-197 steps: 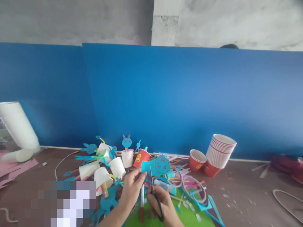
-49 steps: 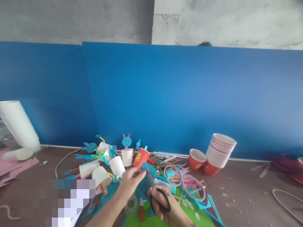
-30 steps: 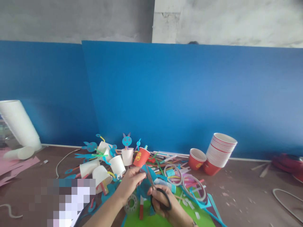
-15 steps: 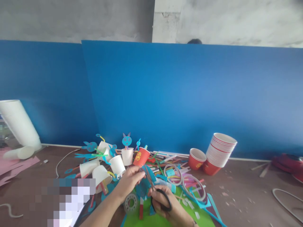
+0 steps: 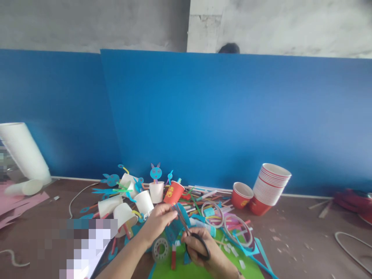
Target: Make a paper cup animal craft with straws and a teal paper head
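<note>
My left hand (image 5: 161, 221) pinches a piece of blue paper (image 5: 182, 214) low in the middle of the head view. The black-handled scissors (image 5: 197, 246) are in my right hand (image 5: 200, 244), their blades pointing up and left against the paper. How far the blades are apart is hard to make out. Below my left hand lies a tape roll (image 5: 160, 250), beside a green sheet (image 5: 215, 267). A red paper cup (image 5: 173, 192) stands tilted just beyond my fingers.
White cups (image 5: 143, 203) with blue paper figures lie at the left. Straws, strips and rings (image 5: 238, 231) spread rightwards. Stacked cups (image 5: 271, 184) lean near the blue partition (image 5: 188, 116). Pink paper (image 5: 20, 205) and a white roll (image 5: 26, 153) are far left.
The scissors and the blue paper have shifted very slightly between my hands. Behind the partition, the top of a person's head has moved left and shows more.
</note>
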Tool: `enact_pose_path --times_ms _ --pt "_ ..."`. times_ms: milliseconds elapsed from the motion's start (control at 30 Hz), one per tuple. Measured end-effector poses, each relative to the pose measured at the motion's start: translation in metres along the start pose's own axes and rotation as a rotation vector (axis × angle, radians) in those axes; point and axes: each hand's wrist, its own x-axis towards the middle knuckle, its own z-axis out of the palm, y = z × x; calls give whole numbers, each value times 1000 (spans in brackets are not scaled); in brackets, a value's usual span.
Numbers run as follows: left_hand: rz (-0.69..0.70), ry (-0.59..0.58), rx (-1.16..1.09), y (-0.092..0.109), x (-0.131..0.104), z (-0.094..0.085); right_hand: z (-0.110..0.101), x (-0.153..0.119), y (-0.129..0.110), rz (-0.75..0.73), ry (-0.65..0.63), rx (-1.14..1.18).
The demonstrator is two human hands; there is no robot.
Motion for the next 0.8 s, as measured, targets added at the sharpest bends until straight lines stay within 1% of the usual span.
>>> enact_pose_path --times_ms 233,433,600,800 --pt "-13 17 5 0 0 1 -1 0 2 -15 0 -37" --pt "-6 20 -22 3 -2 2 -4 1 5 23 26 -103" --pt "-16 -2 -35 9 -7 5 -4 3 5 60 45 -162" --pt "-26 -40 -51 7 -4 5 -4 0 0 50 6 -204"
